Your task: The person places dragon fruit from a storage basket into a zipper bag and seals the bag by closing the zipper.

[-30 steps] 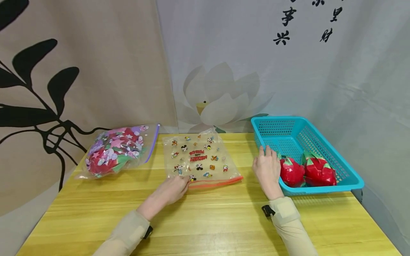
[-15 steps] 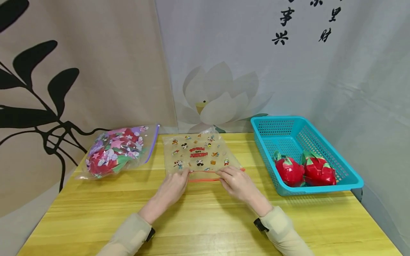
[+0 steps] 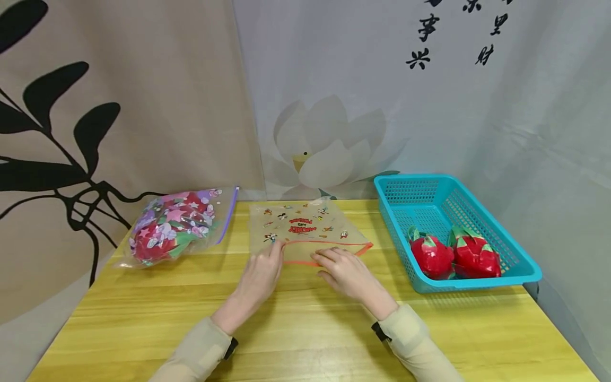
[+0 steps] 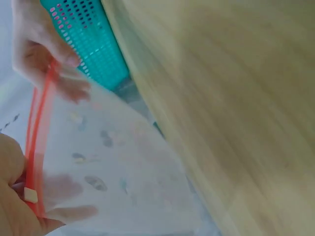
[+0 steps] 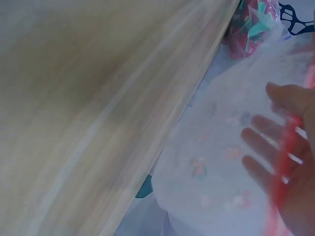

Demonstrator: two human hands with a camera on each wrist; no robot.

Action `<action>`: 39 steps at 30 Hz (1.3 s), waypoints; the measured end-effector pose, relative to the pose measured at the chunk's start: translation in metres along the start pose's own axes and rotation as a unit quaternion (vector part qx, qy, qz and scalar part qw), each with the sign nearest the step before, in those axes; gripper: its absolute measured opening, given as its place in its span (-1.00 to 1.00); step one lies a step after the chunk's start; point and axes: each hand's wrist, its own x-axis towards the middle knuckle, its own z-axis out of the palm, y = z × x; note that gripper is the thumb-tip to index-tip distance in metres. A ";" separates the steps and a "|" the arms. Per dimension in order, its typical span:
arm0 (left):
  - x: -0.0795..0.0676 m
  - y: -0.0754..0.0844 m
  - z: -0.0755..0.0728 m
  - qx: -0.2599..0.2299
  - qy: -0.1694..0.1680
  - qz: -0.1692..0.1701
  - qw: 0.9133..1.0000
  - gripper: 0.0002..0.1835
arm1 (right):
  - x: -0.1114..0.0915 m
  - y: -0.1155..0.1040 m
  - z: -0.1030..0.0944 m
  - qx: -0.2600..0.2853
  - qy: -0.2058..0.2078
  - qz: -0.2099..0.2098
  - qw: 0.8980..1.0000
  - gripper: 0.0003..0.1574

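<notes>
A clear zip bag [image 3: 298, 215] with cartoon prints and a red-orange zip edge lies mid-table, its mouth towards me and gaping between two red strips. My left hand [image 3: 258, 276] pinches the left part of that mouth; a pale slider [image 4: 30, 195] shows on the strip beside its fingers in the left wrist view. At the nearer strip, my right hand [image 3: 348, 276] holds the edge between thumb and fingers. Through the film in the right wrist view, several right-hand fingers [image 5: 266, 142] show faintly, blurred.
On the right stands a blue perforated basket [image 3: 417, 249] with two red dragon-fruit-like objects [image 3: 455, 258] in it. At the left lies a filled purple-edged zip bag [image 3: 176, 225]. A printed curtain [image 3: 324, 79] hangs behind the wooden table [image 3: 305, 329].
My right hand has come from the basket's left rim to the bag's edge. The bag's mouth has parted and its edge has lifted. A red fruit in the basket shifted slightly left.
</notes>
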 end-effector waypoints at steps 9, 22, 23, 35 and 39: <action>0.012 0.005 -0.005 0.013 0.114 0.030 0.993 -0.79 | 0.004 0.003 0.001 0.018 -0.096 0.030 0.995 -0.69; 0.026 0.010 -0.025 -0.027 0.057 -0.013 0.998 -0.87 | 0.005 0.006 0.004 0.034 -0.140 0.009 0.990 -0.73; 0.027 0.010 -0.026 -0.028 0.047 -0.016 0.998 -0.87 | 0.005 0.007 0.004 0.030 -0.142 0.009 0.989 -0.72; 0.030 0.017 -0.030 0.002 0.011 0.001 1.000 -0.91 | 0.003 0.000 -0.004 0.065 -0.105 -0.026 0.992 -0.59; 0.032 0.017 -0.031 0.021 0.034 0.004 0.999 -0.92 | 0.003 -0.002 -0.004 0.068 -0.121 -0.027 0.990 -0.63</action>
